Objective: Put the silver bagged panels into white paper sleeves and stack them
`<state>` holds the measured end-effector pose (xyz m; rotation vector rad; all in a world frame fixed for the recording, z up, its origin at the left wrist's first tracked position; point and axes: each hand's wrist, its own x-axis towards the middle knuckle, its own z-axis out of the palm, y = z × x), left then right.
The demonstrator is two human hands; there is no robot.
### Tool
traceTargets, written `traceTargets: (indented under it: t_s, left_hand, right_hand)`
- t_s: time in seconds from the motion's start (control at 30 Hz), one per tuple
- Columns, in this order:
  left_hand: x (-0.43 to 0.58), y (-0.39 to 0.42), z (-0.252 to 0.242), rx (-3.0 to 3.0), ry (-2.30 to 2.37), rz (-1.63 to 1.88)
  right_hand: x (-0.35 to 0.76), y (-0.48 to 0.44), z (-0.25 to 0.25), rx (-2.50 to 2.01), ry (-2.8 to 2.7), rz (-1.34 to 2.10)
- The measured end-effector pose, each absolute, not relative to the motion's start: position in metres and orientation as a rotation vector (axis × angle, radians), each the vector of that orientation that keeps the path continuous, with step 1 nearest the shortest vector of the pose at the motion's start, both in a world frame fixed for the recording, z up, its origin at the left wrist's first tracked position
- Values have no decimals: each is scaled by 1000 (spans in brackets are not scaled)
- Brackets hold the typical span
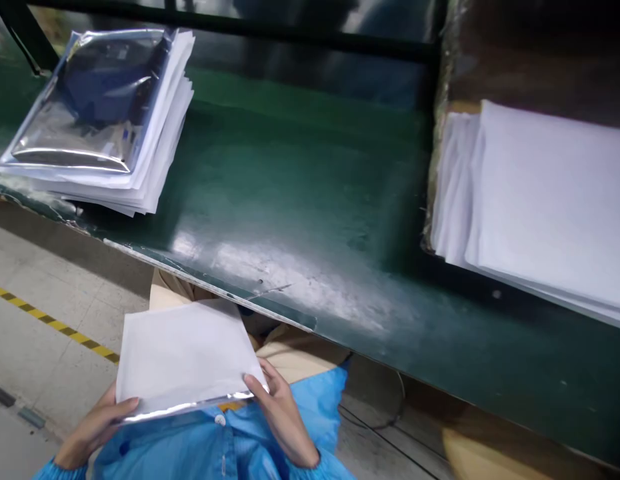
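Currently the person holds a flat white pouch (185,357) just below the green table's (300,200) near edge, over the lap. The left hand (97,423) pinches its lower left corner and the right hand (283,413) its lower right, thumbs on top. Even pressure at these 2 corners should hold it flat. It looks thin, rectangular and smooth, with a shiny silvery bottom strip. The table is glossy and scuffed.

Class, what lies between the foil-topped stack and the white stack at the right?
Head view: only bare green table between the foil-topped stack and the white stack.
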<state>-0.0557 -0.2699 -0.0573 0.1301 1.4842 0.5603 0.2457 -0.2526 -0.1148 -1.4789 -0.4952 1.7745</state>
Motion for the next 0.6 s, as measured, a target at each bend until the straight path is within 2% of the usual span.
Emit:
traceTargets:
  t_s: [0.1, 0.27, 0.6]
  left_hand:
    - [-59, -263, -51, 307, 1555, 631]
    - [-62, -269, -58, 461, 1871, 548]
    - [-50, -306, -126, 150, 1918, 659]
  right_hand:
    - [235, -240, -120, -1426, -435, 1815]
    - [224, -242, -130, -1420, -434, 1806]
    - [234, -236, -143, -1500, -595, 1706]
